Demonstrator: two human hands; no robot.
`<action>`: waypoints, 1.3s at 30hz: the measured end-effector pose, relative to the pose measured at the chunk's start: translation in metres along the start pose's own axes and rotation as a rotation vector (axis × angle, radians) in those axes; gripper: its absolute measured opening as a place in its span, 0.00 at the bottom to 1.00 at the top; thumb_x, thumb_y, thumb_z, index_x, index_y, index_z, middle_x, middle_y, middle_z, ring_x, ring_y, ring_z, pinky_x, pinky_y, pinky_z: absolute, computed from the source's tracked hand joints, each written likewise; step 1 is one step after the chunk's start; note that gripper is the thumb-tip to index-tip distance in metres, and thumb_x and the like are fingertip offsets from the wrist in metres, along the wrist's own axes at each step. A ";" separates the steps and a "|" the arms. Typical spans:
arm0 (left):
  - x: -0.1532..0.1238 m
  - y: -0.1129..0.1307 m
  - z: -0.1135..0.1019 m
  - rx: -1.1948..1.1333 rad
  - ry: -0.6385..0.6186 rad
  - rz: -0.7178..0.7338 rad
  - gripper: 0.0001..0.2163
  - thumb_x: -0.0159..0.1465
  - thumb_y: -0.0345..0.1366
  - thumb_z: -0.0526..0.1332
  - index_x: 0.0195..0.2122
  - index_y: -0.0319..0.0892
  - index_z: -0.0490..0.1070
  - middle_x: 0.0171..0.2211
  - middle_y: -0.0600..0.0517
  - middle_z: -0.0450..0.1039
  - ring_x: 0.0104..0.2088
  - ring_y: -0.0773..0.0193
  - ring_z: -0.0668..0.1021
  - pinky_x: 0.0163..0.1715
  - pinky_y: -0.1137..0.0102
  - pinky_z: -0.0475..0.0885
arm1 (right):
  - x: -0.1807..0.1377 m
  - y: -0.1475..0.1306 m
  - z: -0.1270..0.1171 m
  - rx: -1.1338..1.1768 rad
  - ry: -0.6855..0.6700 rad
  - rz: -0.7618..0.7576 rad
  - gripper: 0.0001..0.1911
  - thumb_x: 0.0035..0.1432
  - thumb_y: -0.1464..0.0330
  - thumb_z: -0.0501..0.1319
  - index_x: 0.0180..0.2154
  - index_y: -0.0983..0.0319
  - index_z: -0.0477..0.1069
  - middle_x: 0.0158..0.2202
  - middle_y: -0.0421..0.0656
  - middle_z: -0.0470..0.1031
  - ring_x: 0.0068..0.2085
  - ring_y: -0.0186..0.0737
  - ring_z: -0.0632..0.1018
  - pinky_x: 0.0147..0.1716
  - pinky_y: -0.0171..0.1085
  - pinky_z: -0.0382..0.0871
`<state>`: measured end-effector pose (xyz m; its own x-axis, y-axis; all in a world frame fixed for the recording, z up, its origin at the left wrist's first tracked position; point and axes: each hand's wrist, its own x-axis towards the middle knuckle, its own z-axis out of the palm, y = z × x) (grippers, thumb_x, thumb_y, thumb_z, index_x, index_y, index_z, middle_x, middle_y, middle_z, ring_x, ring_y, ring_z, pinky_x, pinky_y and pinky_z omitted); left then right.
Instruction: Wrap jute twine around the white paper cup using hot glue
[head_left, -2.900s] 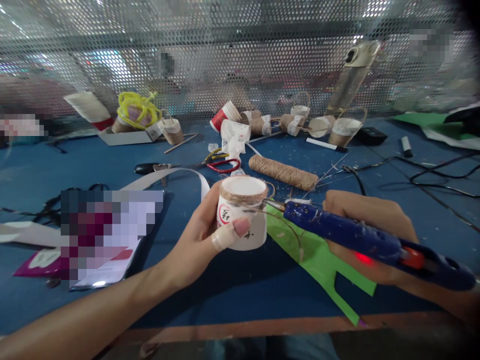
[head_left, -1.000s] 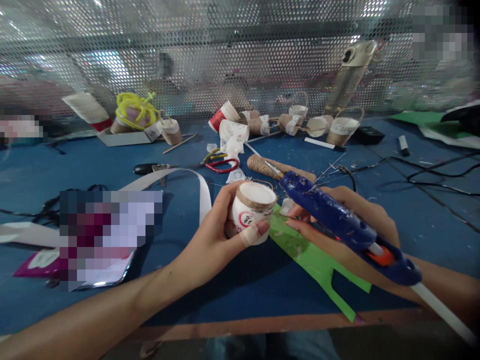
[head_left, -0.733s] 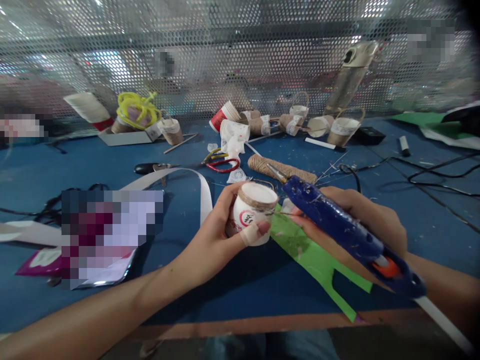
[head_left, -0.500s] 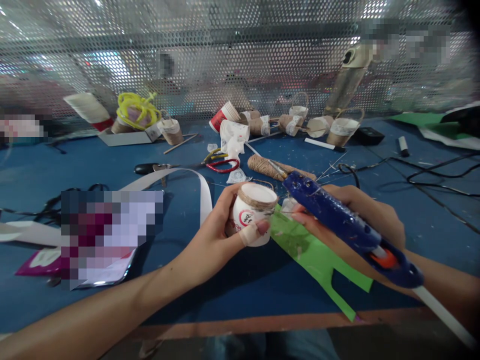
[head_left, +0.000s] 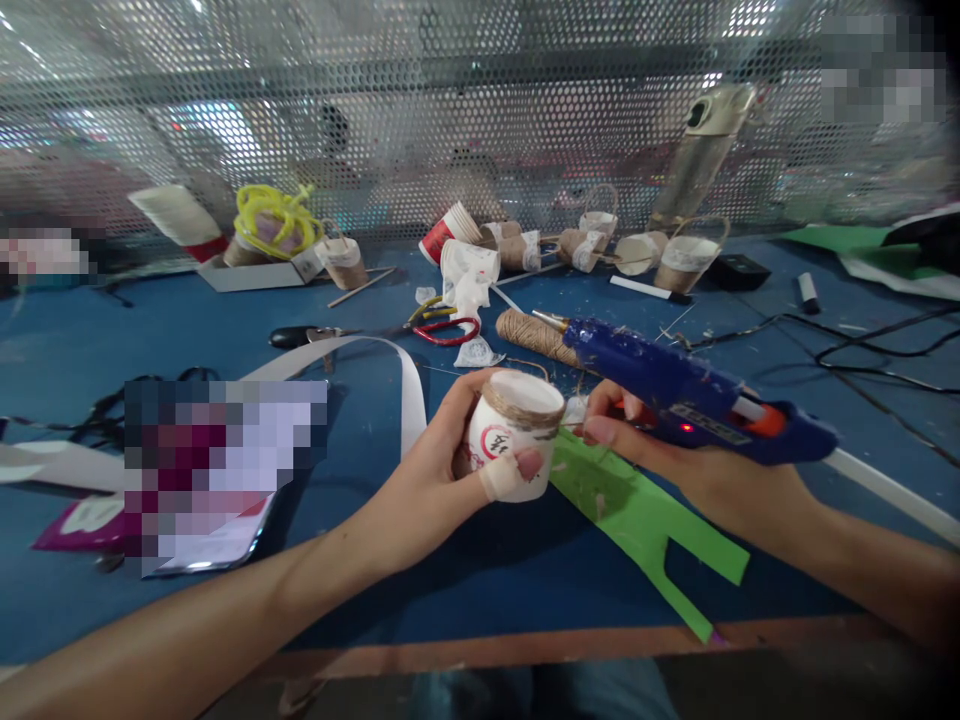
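Left hand [head_left: 450,450]: fingers curved round the white paper cup [head_left: 529,440], spread only to its width; the thumb, wrapped in a pale bandage [head_left: 495,478], presses the near face, forefinger lies along the far side near the rim. Cup is held above the counter [head_left: 420,590], mouth up, slightly tilted; a twine band [head_left: 521,402] circles it just below the rim. Right hand [head_left: 690,465]: carries the blue glue gun [head_left: 667,390], fingers bent beneath and behind it, grip partly hidden. Thumb and forefinger tips nearly meet just right of the cup; a thin strand appears to reach them, pinch unclear. Nozzle [head_left: 550,320] points left, apart from the cup, in front of the twine roll [head_left: 532,337]. Green sheet [head_left: 637,520] lies on the counter below both hands.
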<state>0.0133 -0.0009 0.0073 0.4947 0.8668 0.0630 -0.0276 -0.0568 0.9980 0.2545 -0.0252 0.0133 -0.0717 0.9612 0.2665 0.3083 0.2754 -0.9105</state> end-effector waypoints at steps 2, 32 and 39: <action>0.000 -0.001 0.000 -0.004 -0.007 -0.004 0.27 0.65 0.45 0.75 0.60 0.48 0.66 0.54 0.47 0.78 0.53 0.50 0.82 0.52 0.62 0.80 | 0.002 0.000 0.001 0.025 -0.020 0.022 0.15 0.61 0.55 0.74 0.30 0.54 0.73 0.32 0.35 0.79 0.33 0.35 0.79 0.37 0.35 0.81; -0.003 -0.011 -0.005 -0.136 -0.163 -0.038 0.22 0.68 0.44 0.73 0.62 0.56 0.72 0.49 0.53 0.77 0.48 0.59 0.79 0.49 0.68 0.75 | 0.000 -0.002 0.007 0.168 -0.016 0.075 0.18 0.55 0.54 0.79 0.29 0.54 0.74 0.33 0.36 0.78 0.34 0.36 0.80 0.39 0.35 0.82; 0.000 -0.008 -0.002 -0.030 -0.169 -0.070 0.23 0.67 0.47 0.74 0.60 0.52 0.74 0.53 0.50 0.78 0.54 0.54 0.77 0.54 0.65 0.73 | -0.003 0.004 0.011 0.202 0.020 -0.033 0.10 0.57 0.65 0.78 0.33 0.53 0.78 0.32 0.32 0.83 0.33 0.33 0.84 0.36 0.30 0.83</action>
<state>0.0123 0.0007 -0.0006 0.6351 0.7724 -0.0054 -0.0127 0.0175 0.9998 0.2453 -0.0271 0.0049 -0.0595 0.9517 0.3011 0.1097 0.3060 -0.9457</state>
